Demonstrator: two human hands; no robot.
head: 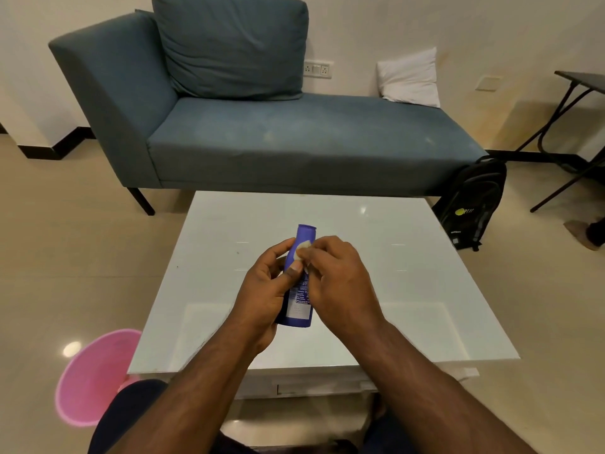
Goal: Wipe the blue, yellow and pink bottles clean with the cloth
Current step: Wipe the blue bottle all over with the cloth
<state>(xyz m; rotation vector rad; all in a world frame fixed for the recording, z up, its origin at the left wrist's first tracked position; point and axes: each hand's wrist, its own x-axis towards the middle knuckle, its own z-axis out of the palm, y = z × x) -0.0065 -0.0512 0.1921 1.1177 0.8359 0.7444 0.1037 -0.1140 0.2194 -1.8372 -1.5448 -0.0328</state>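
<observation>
A blue bottle (299,299) with a white label is held above the white table (409,290), its cap end pointing away from me. My left hand (262,290) grips the bottle's body from the left, thumb across its front. My right hand (340,283) pinches a small pale cloth (302,249) and presses it against the bottle's upper part. Most of the cloth is hidden under the fingers. No yellow or pink bottle is in view.
A pink bucket (91,378) stands on the floor left of the table. Behind the table is a blue-grey couch (294,139) with cushions. A black backpack (471,204) leans at its right end, near a dark folding table (576,93).
</observation>
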